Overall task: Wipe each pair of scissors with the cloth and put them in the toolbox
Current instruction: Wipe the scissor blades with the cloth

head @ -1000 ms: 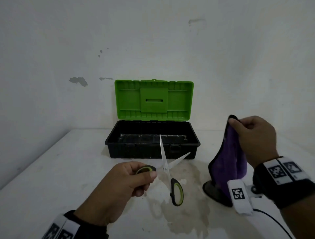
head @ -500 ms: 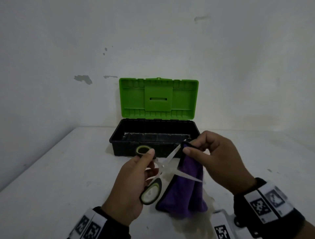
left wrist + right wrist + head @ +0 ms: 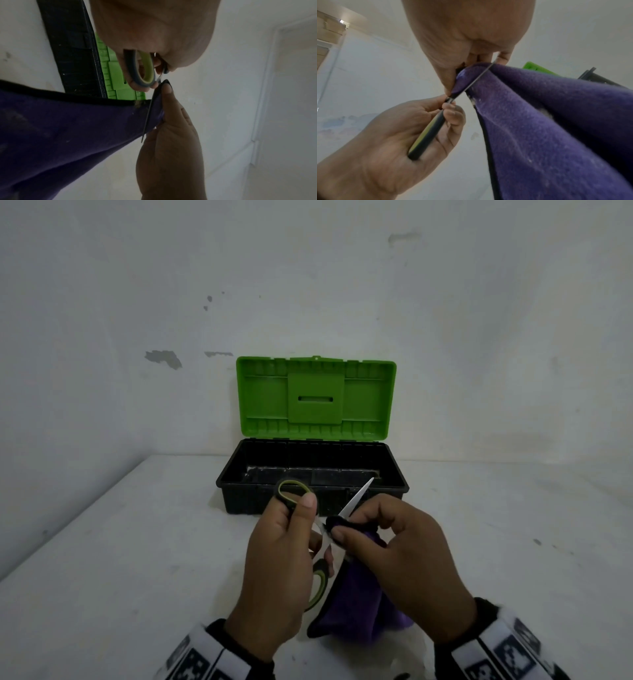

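Now the left hand (image 3: 274,573) grips the green-and-black scissors (image 3: 356,496), blade pointing far-right; the right hand (image 3: 400,563) pinches the purple cloth (image 3: 356,607) round it.

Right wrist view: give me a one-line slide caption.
Right hand pinches the purple cloth around one blade of the open scissors, held by the left hand.

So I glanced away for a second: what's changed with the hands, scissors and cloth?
The right hand carried the cloth leftward from the side and now pinches it around one scissors blade. The left hand still grips the open scissors by the handle. The toolbox stays open.
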Action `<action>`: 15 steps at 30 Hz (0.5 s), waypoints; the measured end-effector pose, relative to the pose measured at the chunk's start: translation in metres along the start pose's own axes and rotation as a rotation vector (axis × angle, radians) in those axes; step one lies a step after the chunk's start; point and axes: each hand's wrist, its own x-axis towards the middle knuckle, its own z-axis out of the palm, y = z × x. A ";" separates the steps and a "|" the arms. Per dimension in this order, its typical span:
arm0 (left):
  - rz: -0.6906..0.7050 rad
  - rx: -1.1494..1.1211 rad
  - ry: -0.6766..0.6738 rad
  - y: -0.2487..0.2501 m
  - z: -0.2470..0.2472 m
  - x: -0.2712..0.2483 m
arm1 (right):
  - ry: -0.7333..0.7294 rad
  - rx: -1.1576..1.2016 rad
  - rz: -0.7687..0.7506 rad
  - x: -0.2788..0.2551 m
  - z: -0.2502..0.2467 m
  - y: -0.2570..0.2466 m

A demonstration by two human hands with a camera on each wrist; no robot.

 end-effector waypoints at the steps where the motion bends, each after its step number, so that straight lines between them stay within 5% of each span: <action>1: 0.018 0.002 -0.002 -0.001 0.000 0.000 | 0.011 0.008 0.002 -0.001 0.002 0.000; 9: 0.035 -0.045 -0.053 -0.001 0.000 0.011 | 0.260 0.061 0.136 0.006 0.006 0.008; 15: 0.054 -0.039 -0.099 0.000 -0.001 0.019 | 0.196 0.116 0.123 0.004 0.008 0.006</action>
